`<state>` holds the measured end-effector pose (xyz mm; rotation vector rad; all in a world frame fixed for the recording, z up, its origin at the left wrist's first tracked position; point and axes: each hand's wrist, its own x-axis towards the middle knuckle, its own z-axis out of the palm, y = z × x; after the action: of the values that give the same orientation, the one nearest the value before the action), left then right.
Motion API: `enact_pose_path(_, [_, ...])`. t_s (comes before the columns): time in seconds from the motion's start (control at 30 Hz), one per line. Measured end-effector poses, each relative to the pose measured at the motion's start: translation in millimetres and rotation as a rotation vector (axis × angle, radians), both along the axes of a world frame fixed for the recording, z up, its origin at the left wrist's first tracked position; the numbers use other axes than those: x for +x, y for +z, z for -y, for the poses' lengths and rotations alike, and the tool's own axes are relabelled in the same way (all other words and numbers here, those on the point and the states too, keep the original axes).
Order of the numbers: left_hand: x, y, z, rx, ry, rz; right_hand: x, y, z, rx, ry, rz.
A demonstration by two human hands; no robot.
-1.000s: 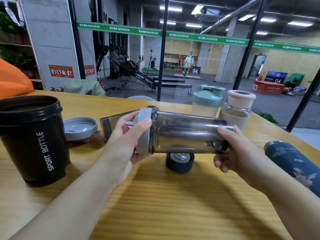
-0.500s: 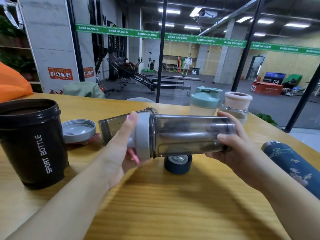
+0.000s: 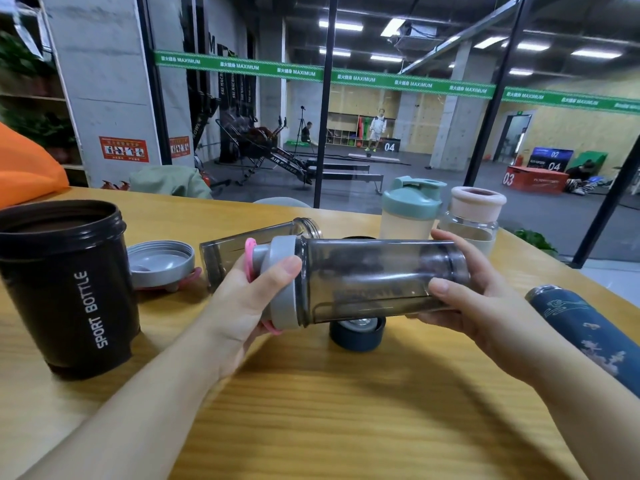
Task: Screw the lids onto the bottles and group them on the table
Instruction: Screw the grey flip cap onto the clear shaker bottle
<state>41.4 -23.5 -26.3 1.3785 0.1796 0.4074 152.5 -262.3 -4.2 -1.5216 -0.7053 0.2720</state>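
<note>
Smoke-grey bottle (image 3: 374, 278) lies sideways above the table (image 3: 311, 410); our left hand (image 3: 242, 306) curls round its grey lid (image 3: 282, 282), right hand (image 3: 485, 299) clasps the base. Cross-threading risks leaks.

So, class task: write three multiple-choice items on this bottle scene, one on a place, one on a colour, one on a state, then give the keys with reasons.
1. Where is the black cup?
A. left end of the table
B. right end
C. on the floor

2. What colour is the lid under the left hand?
A. green
B. grey
C. orange

3. How is the smoky bottle held?
A. upright
B. upside down
C. on its side

Key: 1 A, it stands far left on the table. 2 B, the lid is grey with a pink loop. 3 C, both hands hold it level, the right hand at its base.
</note>
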Motion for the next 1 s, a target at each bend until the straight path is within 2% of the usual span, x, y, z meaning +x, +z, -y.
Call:
enact_pose_path(0.2, [-2, 1, 0, 0.045, 0.006, 0.100, 1, -7, -7, -0.048, -0.084, -0.015])
enact_pose_path(0.3, [0, 0, 0, 0.029, 0.011, 0.093, 1, -9, -9, -0.053, -0.085, -0.031])
enact_pose_path(0.47, [5, -3, -1, -0.043, 0.074, 0.068, -2, -7, -5, -0.045, -0.006, 0.024])
enact_pose_path(0.6, [6, -4, -5, -0.081, 0.124, 0.057, -1, -7, -3, -0.012, 0.082, -0.027])
enact_pose_path(0.8, [9, -7, -2, -0.036, 0.053, 0.041, 5, -10, -2, 0.035, 0.072, -0.130])
enact_pose_path(1.0, [8, -10, -6, -0.067, 0.033, 0.037, 4, -9, -1, -0.006, 0.037, -0.056])
